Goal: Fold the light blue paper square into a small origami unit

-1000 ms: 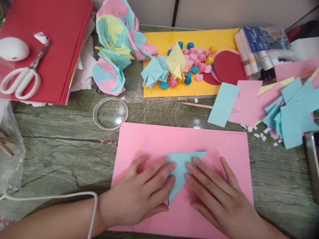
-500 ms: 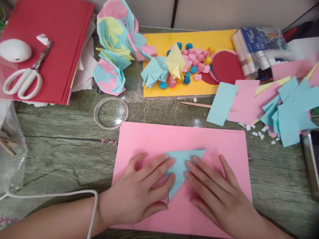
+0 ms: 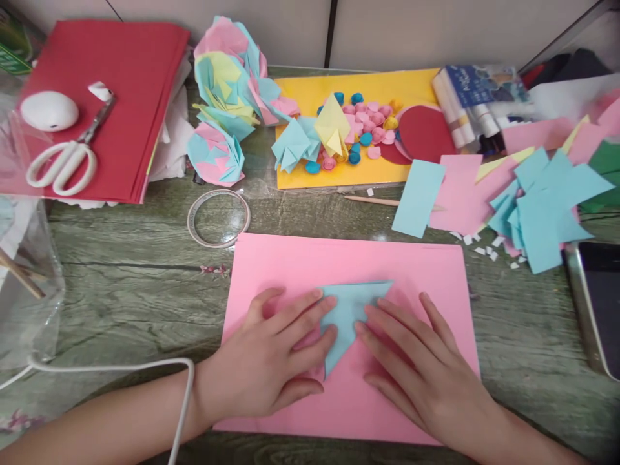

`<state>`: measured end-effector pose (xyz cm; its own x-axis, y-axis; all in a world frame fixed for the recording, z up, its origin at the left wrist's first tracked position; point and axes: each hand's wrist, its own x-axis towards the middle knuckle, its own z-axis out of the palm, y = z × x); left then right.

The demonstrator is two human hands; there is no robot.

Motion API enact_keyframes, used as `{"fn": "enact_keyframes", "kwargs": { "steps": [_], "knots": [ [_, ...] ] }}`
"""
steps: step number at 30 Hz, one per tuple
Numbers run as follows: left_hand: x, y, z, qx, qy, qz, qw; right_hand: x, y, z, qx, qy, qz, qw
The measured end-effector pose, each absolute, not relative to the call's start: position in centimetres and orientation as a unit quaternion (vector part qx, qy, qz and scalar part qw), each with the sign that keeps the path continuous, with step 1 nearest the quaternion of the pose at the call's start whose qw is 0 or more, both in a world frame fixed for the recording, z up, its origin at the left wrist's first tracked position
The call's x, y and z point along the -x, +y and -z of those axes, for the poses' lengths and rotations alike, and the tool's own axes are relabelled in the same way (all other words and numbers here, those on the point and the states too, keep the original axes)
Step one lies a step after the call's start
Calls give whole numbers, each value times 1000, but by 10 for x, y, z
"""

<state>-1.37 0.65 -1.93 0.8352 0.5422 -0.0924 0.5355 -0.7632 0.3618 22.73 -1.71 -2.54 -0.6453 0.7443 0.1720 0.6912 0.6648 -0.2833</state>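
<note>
A light blue sheet of paper folded into a triangle (image 3: 345, 316) lies on a stack of pink paper (image 3: 281, 258). My left hand (image 3: 271, 355) rests flat with fingers spread, its fingertips on the triangle's left edge. From the other side, my right hand (image 3: 421, 361) lays its outstretched fingertips on the slanted right edge. Both hands are open and press the paper from above. One corner of the triangle points to the upper right, another down toward me.
Behind lie a tape roll (image 3: 219, 218), folded paper flowers (image 3: 220, 84) and yellow paper (image 3: 295, 177) with small paper curls. Scissors (image 3: 68, 155) sit on red paper (image 3: 121, 64) at left. Blue paper pieces (image 3: 542, 219) and a phone (image 3: 595, 303) are at right. A white cable (image 3: 111, 367) crosses my left wrist.
The camera view has shifted slightly, so the things at the back sit a little differently. My hands and the folded triangle hold nearly the same positions on the pink paper.
</note>
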Motion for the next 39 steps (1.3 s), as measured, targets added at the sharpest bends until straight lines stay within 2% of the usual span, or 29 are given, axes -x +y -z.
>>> {"fn": "enact_keyframes", "kwargs": {
  "steps": [7,23,31,39],
  "knots": [
    [13,5,19,-932,303,-10,200,-228,-16,23,418,-885,-147,141],
    [13,7,17,-930,301,-7,209,-225,-25,24,386,-901,-155,120],
    [11,6,15,-929,314,-7,195,-219,-35,24,331,-927,-160,71],
    [5,3,17,-923,339,-32,179,-216,-39,24,302,-942,-131,63]
  ]
}}
